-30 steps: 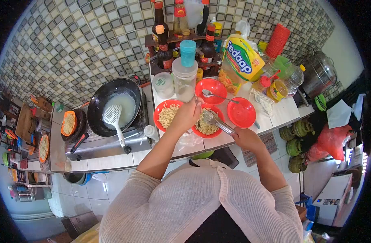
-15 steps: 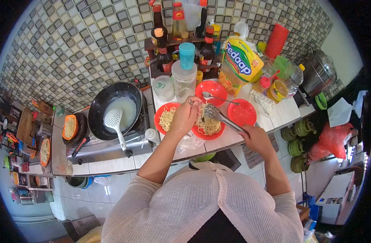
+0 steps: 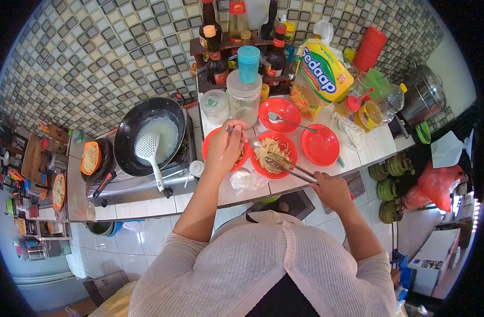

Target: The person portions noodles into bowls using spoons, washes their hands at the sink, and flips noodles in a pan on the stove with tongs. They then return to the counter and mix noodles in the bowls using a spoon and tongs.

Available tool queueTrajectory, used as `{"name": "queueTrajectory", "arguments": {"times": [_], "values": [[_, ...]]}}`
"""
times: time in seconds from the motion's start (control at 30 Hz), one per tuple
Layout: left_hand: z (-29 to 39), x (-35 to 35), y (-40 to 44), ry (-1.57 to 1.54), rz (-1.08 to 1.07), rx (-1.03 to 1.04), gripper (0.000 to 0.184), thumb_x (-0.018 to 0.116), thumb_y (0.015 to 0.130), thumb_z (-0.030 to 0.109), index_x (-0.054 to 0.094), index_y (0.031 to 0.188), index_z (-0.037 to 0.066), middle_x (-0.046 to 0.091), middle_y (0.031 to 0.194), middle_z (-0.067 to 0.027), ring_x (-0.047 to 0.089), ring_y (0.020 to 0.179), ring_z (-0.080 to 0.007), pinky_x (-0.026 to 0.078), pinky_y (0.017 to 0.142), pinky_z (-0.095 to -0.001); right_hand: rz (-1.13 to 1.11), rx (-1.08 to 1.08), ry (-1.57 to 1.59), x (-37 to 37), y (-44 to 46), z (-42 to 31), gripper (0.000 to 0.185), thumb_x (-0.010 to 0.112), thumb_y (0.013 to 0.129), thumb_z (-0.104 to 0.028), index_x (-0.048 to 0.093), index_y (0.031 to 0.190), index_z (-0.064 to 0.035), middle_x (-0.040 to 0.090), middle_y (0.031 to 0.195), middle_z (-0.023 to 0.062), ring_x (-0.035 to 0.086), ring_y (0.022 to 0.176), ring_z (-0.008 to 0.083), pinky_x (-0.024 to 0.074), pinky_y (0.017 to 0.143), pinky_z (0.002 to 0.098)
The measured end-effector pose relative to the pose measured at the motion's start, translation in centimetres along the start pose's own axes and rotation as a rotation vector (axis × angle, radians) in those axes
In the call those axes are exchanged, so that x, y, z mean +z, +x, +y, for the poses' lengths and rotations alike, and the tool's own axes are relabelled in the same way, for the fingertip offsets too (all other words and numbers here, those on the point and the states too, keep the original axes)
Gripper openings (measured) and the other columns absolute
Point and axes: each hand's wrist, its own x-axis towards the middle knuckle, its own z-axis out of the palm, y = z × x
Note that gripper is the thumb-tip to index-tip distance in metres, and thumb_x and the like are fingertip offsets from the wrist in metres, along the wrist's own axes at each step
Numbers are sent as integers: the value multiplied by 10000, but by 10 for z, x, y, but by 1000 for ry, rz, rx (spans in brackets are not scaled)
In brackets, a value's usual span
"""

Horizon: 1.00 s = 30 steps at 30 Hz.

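Observation:
My right hand (image 3: pixel 330 189) is closed around the metal tongs (image 3: pixel 297 171), whose tips are down in the noodles (image 3: pixel 267 149) of the front middle red bowl (image 3: pixel 261 171). My left hand (image 3: pixel 224 150) is closed on a spoon (image 3: pixel 255 143); its bowl end sits at the left rim of that same dish. Beneath my left hand is another red bowl (image 3: pixel 208 138) of noodles, partly hidden. Behind stands a third red bowl (image 3: pixel 290 110) with a metal spoon (image 3: pixel 297 123) resting across it. A shallow red dish (image 3: pixel 320 146) lies to the right.
On the stove at left sits a black wok (image 3: pixel 126 150) with cloudy liquid and a white slotted ladle (image 3: pixel 148 150). Clear jars (image 3: pixel 244 100), sauce bottles (image 3: pixel 216 68) and a yellow Sedaap pouch (image 3: pixel 320 74) line the back. A crumpled plastic bag (image 3: pixel 248 181) lies at the counter's front edge.
The tongs have gone lower into the noodles and their tips moved toward me. My left hand has shifted left with the spoon. The view has tilted slightly.

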Motion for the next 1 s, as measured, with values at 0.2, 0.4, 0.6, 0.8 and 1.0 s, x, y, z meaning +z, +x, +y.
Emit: {"name": "queueTrajectory", "arguments": {"times": [0.2, 0.4, 0.6, 0.8, 1.0], "values": [[-1, 9, 7, -116, 50, -36, 282, 396, 1060, 219, 580, 1071, 6, 602, 786, -36, 599, 718, -104, 499, 681, -255, 101, -65, -52, -23, 5, 6, 349, 592, 912, -390, 545, 1019, -60, 652, 846, 118, 678, 719, 301, 532, 583, 431], [6, 26, 17, 11, -15, 98, 345, 382, 1067, 294, 582, 1073, 13, 585, 771, -30, 590, 699, -100, 477, 636, -236, -10, -93, -178, -47, 18, 10, 361, 600, 901, -404, 545, 989, -58, 639, 832, 112, 671, 727, 309, 530, 615, 425], [10, 10, 21, 174, 66, 96, 291, 404, 1045, 235, 606, 1047, 26, 613, 691, -73, 610, 625, -153, 477, 603, -299, 32, -81, -296, -89, 21, 7, 307, 602, 899, -365, 577, 987, -71, 639, 844, 86, 676, 783, 272, 529, 643, 390], [18, 0, 14, 288, 2, 40, 299, 404, 1048, 257, 607, 1062, 38, 611, 677, -80, 625, 618, -164, 495, 601, -305, 63, -103, -405, -100, 37, 0, 179, 628, 861, -267, 623, 871, -89, 646, 812, 72, 680, 751, 241, 531, 632, 384], [10, -2, 10, 278, -6, 127, 301, 401, 1057, 252, 602, 1065, 29, 607, 681, -64, 615, 634, -137, 510, 618, -288, 101, -233, -292, -53, 43, -6, 176, 625, 862, -265, 633, 863, -89, 655, 772, 85, 678, 718, 261, 525, 596, 412]]}}
